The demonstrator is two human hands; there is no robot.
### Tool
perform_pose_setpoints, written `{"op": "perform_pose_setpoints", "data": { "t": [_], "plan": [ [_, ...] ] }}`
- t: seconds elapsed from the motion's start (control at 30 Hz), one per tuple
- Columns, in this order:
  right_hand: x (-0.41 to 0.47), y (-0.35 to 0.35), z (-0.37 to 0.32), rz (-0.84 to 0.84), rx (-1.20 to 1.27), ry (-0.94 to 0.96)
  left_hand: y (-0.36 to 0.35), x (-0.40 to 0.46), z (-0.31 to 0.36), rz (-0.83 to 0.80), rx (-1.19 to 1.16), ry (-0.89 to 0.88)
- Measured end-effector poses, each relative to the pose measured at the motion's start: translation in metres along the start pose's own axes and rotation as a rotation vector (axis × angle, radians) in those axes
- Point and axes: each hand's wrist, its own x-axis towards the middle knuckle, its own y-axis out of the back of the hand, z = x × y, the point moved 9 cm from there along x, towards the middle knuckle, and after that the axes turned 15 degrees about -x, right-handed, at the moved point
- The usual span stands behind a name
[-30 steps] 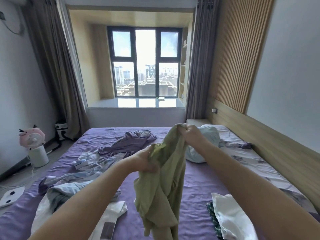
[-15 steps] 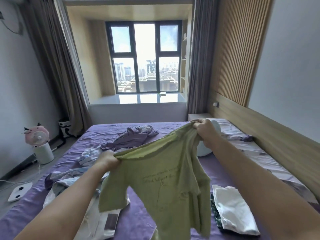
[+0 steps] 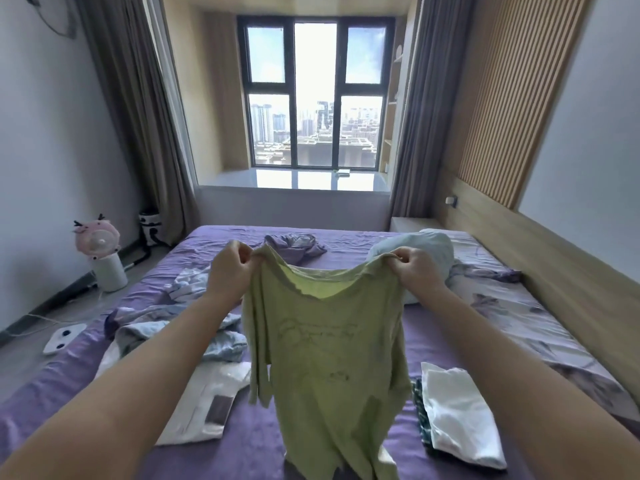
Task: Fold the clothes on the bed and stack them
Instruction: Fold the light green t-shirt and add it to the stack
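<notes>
A light green T-shirt (image 3: 329,358) hangs spread in the air above the purple bed (image 3: 263,445). My left hand (image 3: 230,270) pinches its left shoulder and my right hand (image 3: 414,271) pinches its right shoulder, with the neckline sagging between them. A folded white garment (image 3: 457,417) lies on a dark patterned one at the right. Unfolded clothes lie at the left: a white piece with a grey patch (image 3: 204,403) and pale blue crumpled ones (image 3: 166,323). A purple garment (image 3: 294,245) lies farther back.
A light blue pillow (image 3: 433,244) and a floral pillow (image 3: 491,275) sit by the wooden headboard at the right. On the floor at the left stand a pink fan on a white base (image 3: 100,258) and a white scale (image 3: 64,337). A window bay lies beyond the bed.
The bunched green shirt has been opened out. My hands moved apart and now hold it level by both shoulders, so it hangs flat facing me.
</notes>
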Motion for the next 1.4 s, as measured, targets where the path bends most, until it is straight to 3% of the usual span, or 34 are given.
{"op": "perform_pose_setpoints", "data": {
  "t": [0.3,0.67,1.07,1.27,1.4],
  "plan": [
    [-0.036,0.048,-0.036,0.226,-0.004,0.072,0.036,-0.009,0.054,0.035,0.069,-0.143],
    [-0.132,0.113,-0.096,0.489,0.015,0.036,0.112,-0.062,0.105,0.064,-0.187,-0.186],
    [-0.255,0.149,-0.132,0.554,-0.032,0.029,0.192,-0.155,0.140,0.169,-0.128,-0.317],
    [-0.270,0.160,-0.139,0.583,-0.095,0.007,0.204,-0.177,0.151,0.232,0.015,-0.346],
    [-0.260,0.149,-0.133,0.548,-0.167,-0.034,0.189,-0.169,0.137,0.186,0.044,-0.317]
  ]
}}
